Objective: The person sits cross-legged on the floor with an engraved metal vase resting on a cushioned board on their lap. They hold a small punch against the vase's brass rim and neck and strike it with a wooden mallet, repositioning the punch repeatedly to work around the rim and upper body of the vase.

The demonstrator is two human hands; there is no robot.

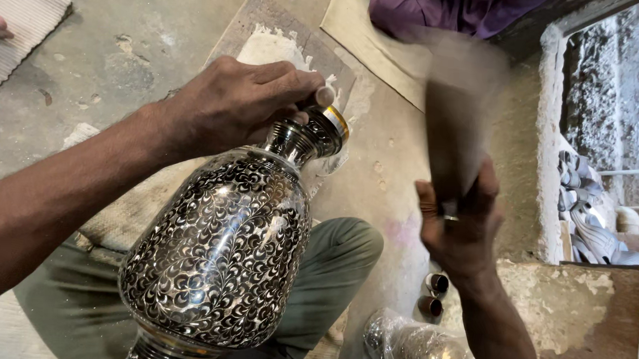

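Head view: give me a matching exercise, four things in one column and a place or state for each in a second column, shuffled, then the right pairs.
Things:
1. engraved metal vase
2. left hand
3. right hand
4. purple cloth

Places or states:
A. lies at the top edge, on the floor
B. grips a blurred dark flat piece
C. rests tilted over the green-trousered lap
D. closed around the vase's neck, near the gold rim

Pairs: 1-C, 2-D, 3-B, 4-A

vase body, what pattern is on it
The vase has dense silver floral scrollwork on black; head view.
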